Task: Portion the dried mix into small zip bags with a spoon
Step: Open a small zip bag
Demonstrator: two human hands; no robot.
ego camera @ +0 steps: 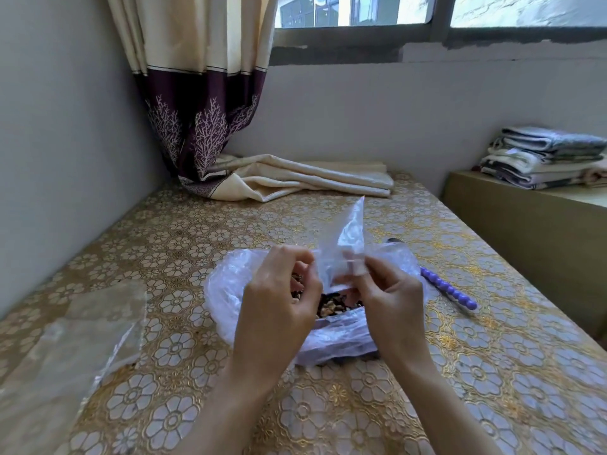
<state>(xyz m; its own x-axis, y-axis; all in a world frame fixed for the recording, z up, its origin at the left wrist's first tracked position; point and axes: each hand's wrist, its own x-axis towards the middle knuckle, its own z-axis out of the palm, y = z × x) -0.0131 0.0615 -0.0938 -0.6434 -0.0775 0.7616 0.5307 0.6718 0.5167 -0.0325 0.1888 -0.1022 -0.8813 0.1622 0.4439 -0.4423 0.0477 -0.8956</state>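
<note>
Far left, a stack of clear small zip bags (88,326) lies flat on the table (492,372), well apart from the action. Over in the back corner a cream and purple curtain (197,103) hangs down and spills its hem across the tabletop. Now to the middle: the left hand (279,300) is up over the big plastic bag (226,290), fingers curled, pinching the near edge of a small zip bag (345,244). That little bag is off the table, lifted, its far corner pointing up and away. The right hand (391,297) has it from the other side, fingers curled and pinching the same bag's edge, so both hands are close together, clamped on it. Directly beneath them, inside the open big bag, sits the dried mix (331,307), brown and chunky, partly hidden by the hands. Just right of that bag, the spoon (450,290) lies on the table with its purple beaded handle towards us, its bowl mostly hidden behind the plastic. Far right, folded blankets (542,156) are piled on a low shelf (525,231).
</note>
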